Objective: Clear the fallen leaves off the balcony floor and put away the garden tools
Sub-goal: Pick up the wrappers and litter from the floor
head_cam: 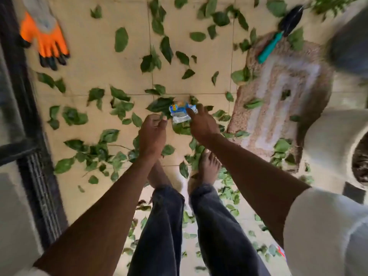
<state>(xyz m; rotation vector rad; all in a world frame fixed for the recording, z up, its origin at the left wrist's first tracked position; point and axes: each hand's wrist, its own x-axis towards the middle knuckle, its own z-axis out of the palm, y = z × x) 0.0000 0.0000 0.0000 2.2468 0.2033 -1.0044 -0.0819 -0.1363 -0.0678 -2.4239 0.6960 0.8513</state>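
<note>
Right hand (202, 124) pinches a crumpled plastic wrapper (180, 113); left hand (153, 134) hangs loosely curled, grasping nothing; next gather leaves (121, 39) in bunches off the floor (95, 56)

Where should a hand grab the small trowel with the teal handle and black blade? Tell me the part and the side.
Grip the teal handle of the small trowel, coming from its free lower end over the speckled stone slab. The handle lies flat, slim and bare, pointing towards the person; the black blade points away towards the plant.

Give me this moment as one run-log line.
left hand: fingers curled, contents unclear | right hand: reaching at blue wrapper | leaves: scattered on floor | trowel, gloves: not put away
</note>
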